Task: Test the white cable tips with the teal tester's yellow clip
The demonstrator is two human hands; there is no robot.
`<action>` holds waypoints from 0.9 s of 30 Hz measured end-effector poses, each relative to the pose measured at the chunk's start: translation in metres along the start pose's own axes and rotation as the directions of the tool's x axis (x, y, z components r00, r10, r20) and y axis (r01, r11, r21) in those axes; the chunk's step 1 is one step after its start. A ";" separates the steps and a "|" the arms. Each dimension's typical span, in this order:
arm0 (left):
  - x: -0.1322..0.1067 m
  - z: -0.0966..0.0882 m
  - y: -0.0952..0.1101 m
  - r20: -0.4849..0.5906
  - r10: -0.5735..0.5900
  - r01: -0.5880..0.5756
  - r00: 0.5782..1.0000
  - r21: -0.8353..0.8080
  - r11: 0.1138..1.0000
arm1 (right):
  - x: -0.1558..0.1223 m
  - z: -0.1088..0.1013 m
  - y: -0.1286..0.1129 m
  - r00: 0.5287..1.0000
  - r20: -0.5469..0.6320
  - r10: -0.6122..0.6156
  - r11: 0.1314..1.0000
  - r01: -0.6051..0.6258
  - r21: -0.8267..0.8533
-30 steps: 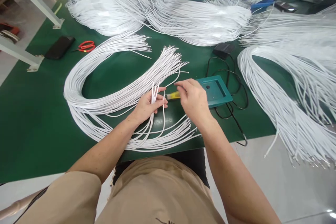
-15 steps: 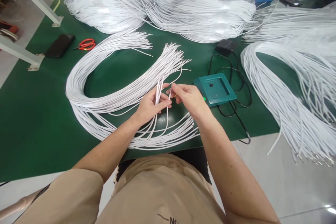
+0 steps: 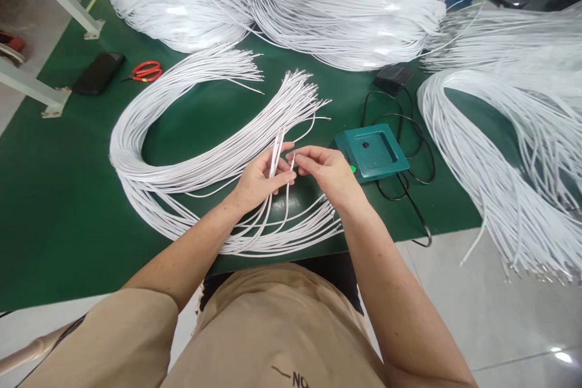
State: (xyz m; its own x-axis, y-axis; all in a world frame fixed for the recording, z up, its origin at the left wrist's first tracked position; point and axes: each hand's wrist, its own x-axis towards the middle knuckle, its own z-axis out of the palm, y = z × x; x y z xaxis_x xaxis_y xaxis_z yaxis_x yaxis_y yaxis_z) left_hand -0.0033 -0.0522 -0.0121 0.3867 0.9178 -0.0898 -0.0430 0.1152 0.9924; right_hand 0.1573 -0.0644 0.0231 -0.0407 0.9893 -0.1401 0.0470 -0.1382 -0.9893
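Several white wires (image 3: 275, 157) stand up through my left hand (image 3: 257, 185), held between its fingers. Its thumb and a fingertip also pinch one separate wire (image 3: 287, 200) close to its tip. My right hand (image 3: 334, 176) is closed, with thumb and forefinger at that wire's stripped end; whether a small part sits in those fingers is too small to make out. Behind both hands curves a thick bundle of white wires (image 3: 213, 160). A looser set of wires (image 3: 273, 245) lies nearer my body, its ends towards the right.
A green device (image 3: 384, 154) with a lit button and black cord (image 3: 416, 218) sits right of my hands. Red-handled scissors (image 3: 147, 71) and a black phone-like object (image 3: 99, 74) lie far left. More wire bundles (image 3: 350, 27) fill the back; another bundle (image 3: 482, 176) hangs over the right edge.
My right fingertips have come slightly left, closer to the end of the single wire. My left hand keeps its hold; the whole view has shifted a little.
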 end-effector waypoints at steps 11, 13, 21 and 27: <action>0.001 -0.001 -0.002 0.034 -0.010 0.012 0.999 -0.047 0.999 | -0.008 0.005 0.003 0.987 -0.147 -0.064 0.986 0.040 -0.161; 0.000 -0.002 -0.003 0.037 -0.016 0.017 0.999 -0.023 1.000 | -0.010 0.010 0.006 0.979 -0.179 -0.095 0.985 0.067 -0.158; 0.004 -0.010 -0.004 0.166 -0.149 0.174 0.975 -0.142 0.975 | -0.026 -0.008 0.003 0.998 0.011 -0.057 0.980 0.054 0.191; 0.003 -0.011 -0.005 0.144 -0.133 0.147 0.981 -0.089 0.985 | -0.020 -0.025 -0.007 0.998 0.021 0.053 0.988 -0.056 0.142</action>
State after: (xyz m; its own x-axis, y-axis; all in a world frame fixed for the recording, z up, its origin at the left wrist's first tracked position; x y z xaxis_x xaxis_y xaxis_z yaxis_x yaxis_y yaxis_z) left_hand -0.0121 -0.0456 -0.0178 0.5177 0.8300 -0.2078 -0.0680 0.2820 0.9570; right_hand 0.1824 -0.0822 0.0336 -0.0590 0.9793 -0.1934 -0.0932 -0.1983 -0.9757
